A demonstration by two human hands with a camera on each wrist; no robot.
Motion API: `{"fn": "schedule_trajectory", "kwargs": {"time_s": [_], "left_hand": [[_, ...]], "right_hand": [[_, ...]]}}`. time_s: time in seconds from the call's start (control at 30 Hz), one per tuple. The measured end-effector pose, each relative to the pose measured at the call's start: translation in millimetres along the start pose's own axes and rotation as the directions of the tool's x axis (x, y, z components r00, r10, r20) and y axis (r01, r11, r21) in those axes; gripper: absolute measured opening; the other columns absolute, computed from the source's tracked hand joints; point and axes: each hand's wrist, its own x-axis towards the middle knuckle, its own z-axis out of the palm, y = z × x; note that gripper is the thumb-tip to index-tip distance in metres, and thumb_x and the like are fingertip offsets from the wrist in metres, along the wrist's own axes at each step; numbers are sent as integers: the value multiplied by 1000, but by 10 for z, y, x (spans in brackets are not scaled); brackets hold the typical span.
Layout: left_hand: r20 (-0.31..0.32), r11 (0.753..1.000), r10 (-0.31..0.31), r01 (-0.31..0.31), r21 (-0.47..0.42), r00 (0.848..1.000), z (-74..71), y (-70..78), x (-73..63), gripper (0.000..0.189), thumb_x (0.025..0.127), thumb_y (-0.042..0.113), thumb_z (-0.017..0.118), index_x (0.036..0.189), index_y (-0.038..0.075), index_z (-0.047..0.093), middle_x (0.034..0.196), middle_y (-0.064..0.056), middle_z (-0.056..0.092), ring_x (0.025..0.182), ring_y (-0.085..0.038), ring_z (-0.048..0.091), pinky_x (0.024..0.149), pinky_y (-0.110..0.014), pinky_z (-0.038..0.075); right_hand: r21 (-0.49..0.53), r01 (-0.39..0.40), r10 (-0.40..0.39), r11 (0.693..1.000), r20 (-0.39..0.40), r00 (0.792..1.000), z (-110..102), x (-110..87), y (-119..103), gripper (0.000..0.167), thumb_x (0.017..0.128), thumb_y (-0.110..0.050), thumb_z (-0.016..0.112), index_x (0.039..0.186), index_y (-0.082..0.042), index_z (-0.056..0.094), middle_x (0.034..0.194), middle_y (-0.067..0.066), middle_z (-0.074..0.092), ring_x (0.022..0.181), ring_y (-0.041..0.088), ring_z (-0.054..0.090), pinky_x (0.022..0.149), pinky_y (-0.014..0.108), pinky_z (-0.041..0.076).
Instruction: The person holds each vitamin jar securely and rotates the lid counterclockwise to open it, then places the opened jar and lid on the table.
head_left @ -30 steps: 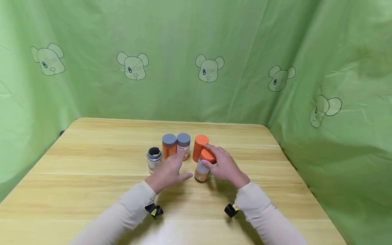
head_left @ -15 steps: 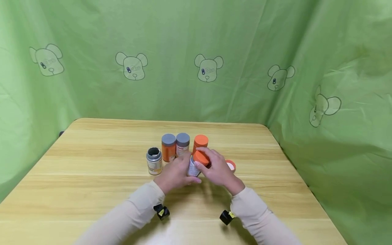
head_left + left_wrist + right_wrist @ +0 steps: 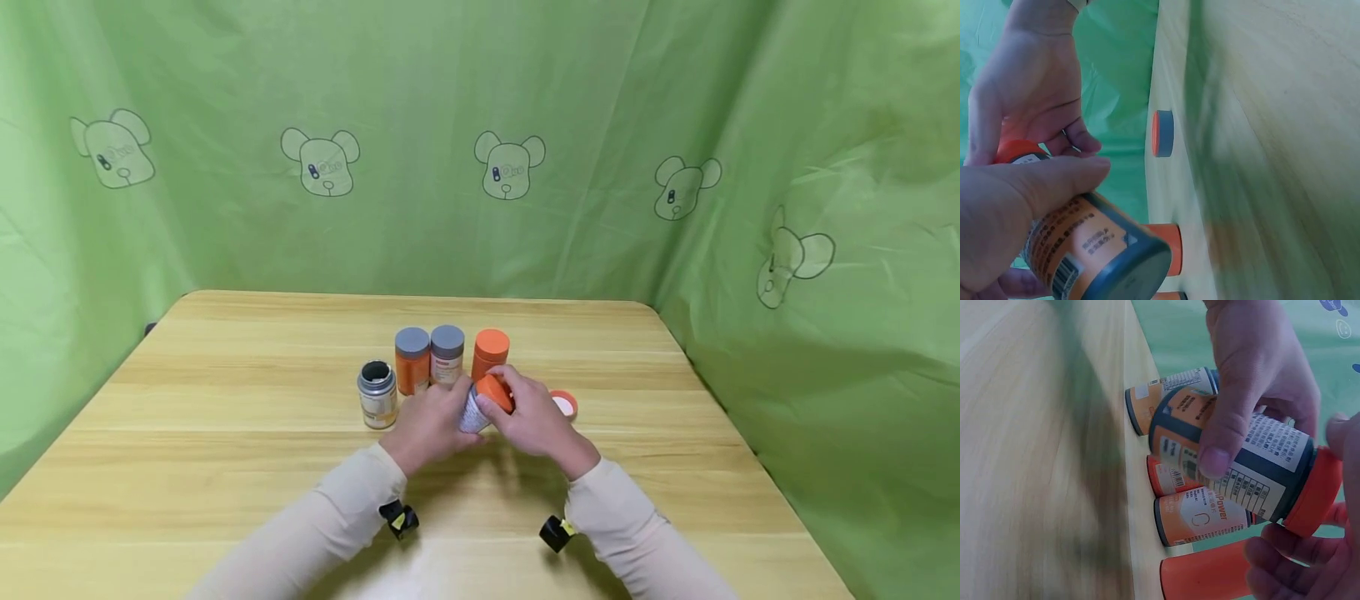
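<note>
My left hand grips the body of a supplement bottle, its thumb lying across the label in the right wrist view. With thumb and fingers, my right hand holds the bottle's orange lid, which sits on its top. The bottle is tilted, lid end to the right, and its dark base is off the table in the left wrist view. Just left of my left hand stands an uncapped bottle with a dark mouth. A loose orange-rimmed cap lies beyond my right hand, white inside showing.
Behind my hands stand two grey-lidded bottles, an orange one and a pale-labelled one. An orange bottle with an orange lid stands right of them. The wooden table ends at a green curtain.
My left hand has moved right and taken hold of the bottle's body. The bottle has left the table and tilted between both hands. The loose cap, hidden a second ago, now shows.
</note>
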Motion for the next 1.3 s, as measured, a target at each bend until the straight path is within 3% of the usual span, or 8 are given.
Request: {"fn": "schedule_trajectory", "kwargs": {"time_s": [0.2,0.37,0.7,0.83,1.03,1.3], "left_hand": [[-17,996,18,-16,84,1000,-24,29,-1,61,68,41,87,111,10,55,85,-7,65,68,-20,62,52,-33,49],[-6,997,10,-9,82,1000,-25,25,-3,61,68,40,87,112,10,56,86,-7,66,69,-20,62,52,-32,49],[-7,997,9,-8,81,1000,-8,-3,3,61,67,39,88,112,11,57,84,-6,65,67,-19,62,51,-32,50],[4,996,-4,4,89,1000,-9,-1,2,62,67,40,88,111,10,57,84,-6,64,67,-20,62,51,-33,49],[13,995,-15,14,97,1000,-20,12,5,61,67,40,87,110,11,56,83,-6,64,66,-19,61,49,-33,48],[21,992,-21,19,122,1000,-21,15,10,63,67,41,88,112,12,56,85,-6,65,67,-21,62,49,-34,48]], "right_hand": [[-27,-46,46,999,-7,999,0,-3,2,32,97,-35,56,115,-8,57,81,1,59,71,17,55,62,33,45],[11,-47,47,999,27,999,-14,-4,-4,36,97,-33,55,121,-7,55,92,4,62,79,18,57,69,34,47],[111,60,-67,992,62,996,-47,-10,41,45,95,-22,58,133,0,50,110,13,62,85,22,59,71,37,50],[85,37,-41,996,43,998,-44,-9,40,42,97,-26,56,129,0,51,113,14,62,83,21,58,71,35,49],[82,-25,22,996,39,999,-46,1,17,35,97,-30,57,121,-4,55,105,9,64,72,19,56,65,31,47],[110,2,-9,994,66,998,-55,-7,31,42,97,-26,55,131,-1,53,113,11,62,74,18,55,65,31,46]]}}
